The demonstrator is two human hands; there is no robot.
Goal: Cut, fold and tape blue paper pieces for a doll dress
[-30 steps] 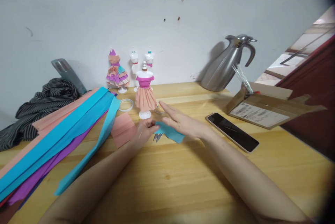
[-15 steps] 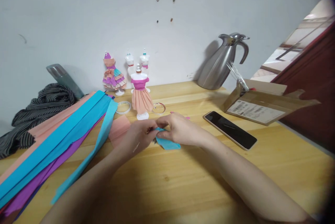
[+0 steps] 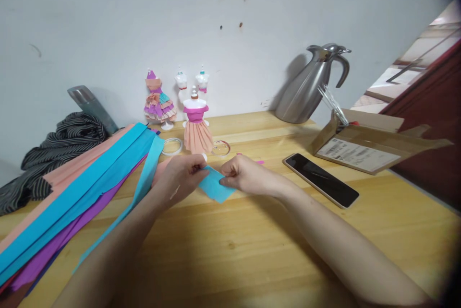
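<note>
A small piece of blue crepe paper (image 3: 217, 188) is stretched between my two hands, just above the table. My left hand (image 3: 182, 173) pinches its left corner, and my right hand (image 3: 248, 174) grips the right side between thumb and fingers. Right behind them stands a small mannequin (image 3: 196, 121) in a magenta top and pleated peach skirt; my left hand partly covers its base. Under and beside my left hand lies a peach paper piece (image 3: 158, 170), mostly hidden. A roll of tape (image 3: 172, 146) sits behind my left hand.
Long paper strips (image 3: 97, 188) in peach, blue and purple spread over the left side, beside a striped cloth (image 3: 68, 137). A phone (image 3: 320, 179), an open cardboard box (image 3: 363, 147) and a steel jug (image 3: 306, 87) stand right. More mannequins (image 3: 159, 101) line the wall.
My hands have moved apart, and the blue paper, bunched and mostly covered before, is now spread flat between them. The view has shifted slightly.
</note>
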